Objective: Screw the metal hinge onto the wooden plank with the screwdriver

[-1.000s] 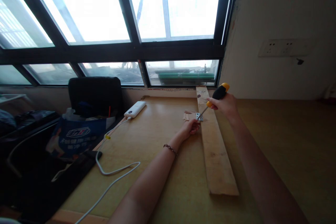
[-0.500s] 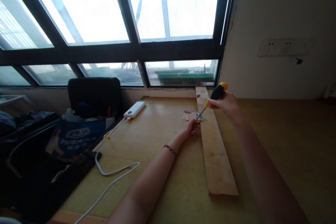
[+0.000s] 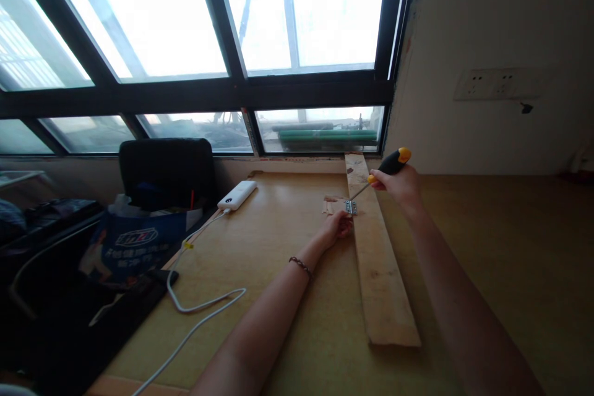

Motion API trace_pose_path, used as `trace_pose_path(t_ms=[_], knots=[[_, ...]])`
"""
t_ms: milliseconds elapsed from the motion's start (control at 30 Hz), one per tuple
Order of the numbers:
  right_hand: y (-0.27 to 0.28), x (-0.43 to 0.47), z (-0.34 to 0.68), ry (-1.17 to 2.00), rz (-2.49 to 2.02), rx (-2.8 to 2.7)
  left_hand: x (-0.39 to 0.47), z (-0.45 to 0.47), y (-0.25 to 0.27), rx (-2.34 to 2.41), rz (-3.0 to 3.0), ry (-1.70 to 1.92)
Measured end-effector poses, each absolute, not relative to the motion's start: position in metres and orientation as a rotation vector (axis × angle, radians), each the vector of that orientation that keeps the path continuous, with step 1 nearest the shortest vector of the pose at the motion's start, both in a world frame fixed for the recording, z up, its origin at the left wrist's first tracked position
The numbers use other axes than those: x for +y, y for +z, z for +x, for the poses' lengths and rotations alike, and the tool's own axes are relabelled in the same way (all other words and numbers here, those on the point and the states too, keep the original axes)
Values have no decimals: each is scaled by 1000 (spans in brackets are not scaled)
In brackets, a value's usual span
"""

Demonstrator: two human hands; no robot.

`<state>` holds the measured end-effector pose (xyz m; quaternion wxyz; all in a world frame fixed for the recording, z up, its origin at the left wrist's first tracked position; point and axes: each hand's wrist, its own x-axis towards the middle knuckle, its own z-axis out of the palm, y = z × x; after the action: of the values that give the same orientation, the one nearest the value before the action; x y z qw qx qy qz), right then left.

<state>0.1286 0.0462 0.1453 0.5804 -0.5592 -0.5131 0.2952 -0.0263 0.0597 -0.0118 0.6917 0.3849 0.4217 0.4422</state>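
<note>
My right hand (image 3: 403, 189) is closed around a screwdriver (image 3: 391, 163) with a black and yellow handle. Its shaft slants down left, and the tip is at the upper edge of a metal hinge (image 3: 351, 206). The hinge bridges a small wooden piece (image 3: 330, 204) and a long wooden board (image 3: 383, 272) that lies lengthwise on the table. My left hand (image 3: 337, 229) has its fingers curled just below the hinge, against the small piece and beside the board's left edge. What those fingers grip is hidden.
A white power bank (image 3: 237, 195) with a white cable (image 3: 204, 310) lies on the left of the wooden table (image 3: 288, 198). Beyond that edge stand a black chair (image 3: 166, 164) and a blue bag (image 3: 134, 244). Windows border the back; a wall socket (image 3: 492, 84) is at right.
My right hand has shifted slightly right, and the screwdriver leans lower. Its tip has moved from the middle of the hinge to its upper edge. My left hand has stayed in place.
</note>
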Motion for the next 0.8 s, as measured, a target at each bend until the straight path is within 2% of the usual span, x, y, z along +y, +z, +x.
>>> trace_pose_path(t_ms=[233, 400, 800], knots=[[139, 50, 128, 768, -1280, -1161, 60, -27, -11, 877, 706, 1058], [137, 52, 127, 773, -1287, -1174, 58, -28, -12, 686, 673, 1132], [137, 53, 125, 733, -1321, -1195, 61, -24, -17, 581, 477, 1205]])
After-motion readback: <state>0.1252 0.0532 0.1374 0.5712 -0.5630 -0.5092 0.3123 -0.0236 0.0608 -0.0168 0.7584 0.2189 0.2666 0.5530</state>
